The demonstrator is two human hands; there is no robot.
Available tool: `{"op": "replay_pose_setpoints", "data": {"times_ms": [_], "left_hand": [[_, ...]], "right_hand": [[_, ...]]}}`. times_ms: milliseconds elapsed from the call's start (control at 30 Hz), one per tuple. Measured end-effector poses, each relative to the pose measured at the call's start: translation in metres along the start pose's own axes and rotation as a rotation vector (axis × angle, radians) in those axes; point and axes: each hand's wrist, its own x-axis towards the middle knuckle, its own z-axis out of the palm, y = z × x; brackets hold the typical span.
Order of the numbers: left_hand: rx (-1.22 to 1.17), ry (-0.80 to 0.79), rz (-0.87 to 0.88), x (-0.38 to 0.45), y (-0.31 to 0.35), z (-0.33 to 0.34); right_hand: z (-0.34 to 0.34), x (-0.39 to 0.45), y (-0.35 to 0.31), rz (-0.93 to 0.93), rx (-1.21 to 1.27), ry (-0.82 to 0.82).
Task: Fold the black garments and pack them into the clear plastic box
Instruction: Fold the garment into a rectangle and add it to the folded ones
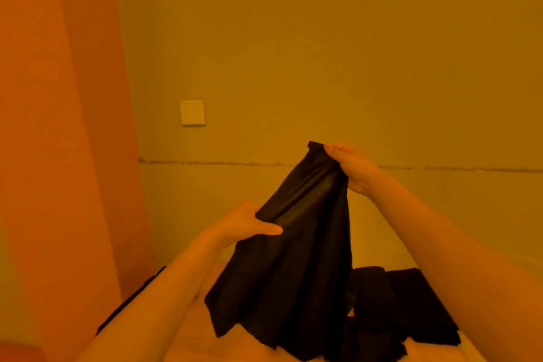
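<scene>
Inspecting the head view, I find both hands raised in the lower middle of the frame, each clamped on the same black garment. My right hand is the higher one, just right of centre; its fingers are curled round the top edge of the cloth, which bunches into a narrow neck at the grip. My left hand sits lower and further left, gripping the cloth's left side, with the thumb lying flat across its front. The two hands are apart, joined only by the stretch of fabric between them.

From those two grips the garment hangs down and fans out wide, its ragged lower edge reaching the bottom of the frame. Whether that edge touches the surface below I cannot tell.

At lower right, behind the hanging cloth and partly hidden by my right forearm, lies a pile of other black garments on the surface. I cannot separate the individual pieces.

A thin dark strip runs diagonally at lower left, beside my left forearm; I cannot identify it.

Above, a plain wall fills the frame, with a wall switch at left of centre. An orange curtain occupies the left edge.
</scene>
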Motion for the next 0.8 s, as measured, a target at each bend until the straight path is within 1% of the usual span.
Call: {"op": "replay_pose_setpoints", "data": {"times_ms": [67, 133, 167, 233, 300, 333, 367, 500, 567, 600, 667, 733, 800], "left_hand": [[-0.035, 0.050, -0.021, 0.000, -0.012, -0.014], [-0.173, 0.075, -0.015, -0.002, -0.023, -0.026], [-0.249, 0.096, 0.002, -0.003, -0.028, -0.030], [-0.323, 0.195, 0.036, -0.002, -0.031, -0.035], [-0.304, 0.298, 0.047, 0.000, -0.030, -0.038], [-0.276, 0.301, 0.040, -0.001, -0.027, -0.040], [-0.212, 0.269, 0.023, -0.003, -0.025, -0.043], [0.255, 0.048, -0.079, -0.011, -0.019, -0.069], [0.415, 0.037, -0.143, -0.014, -0.021, -0.086], [0.431, 0.062, -0.150, -0.014, -0.024, -0.096], [0.357, 0.139, -0.130, -0.014, -0.028, -0.112], [0.252, 0.301, -0.080, -0.009, -0.022, -0.124], [0.246, 0.492, 0.015, 0.001, 0.001, -0.136]], "right_hand": [[-0.006, -0.003, -0.008, 0.025, -0.092, -0.024], [-0.010, -0.004, -0.013, 0.040, -0.292, -0.038], [-0.010, -0.004, -0.014, 0.030, -0.344, -0.029], [-0.010, 0.000, -0.016, -0.019, -0.304, 0.057], [-0.011, 0.004, -0.019, -0.093, -0.245, 0.182], [-0.012, 0.006, -0.019, -0.113, -0.232, 0.223], [-0.014, 0.007, -0.018, -0.116, -0.225, 0.247], [-0.025, 0.011, -0.013, -0.075, -0.207, 0.312], [-0.032, 0.012, -0.011, -0.080, -0.197, 0.370], [-0.036, 0.013, -0.009, -0.082, -0.194, 0.401], [-0.044, 0.015, -0.006, -0.064, -0.193, 0.433], [-0.051, 0.018, -0.008, -0.033, -0.237, 0.434], [-0.055, 0.022, -0.019, -0.035, -0.289, 0.438]]}}
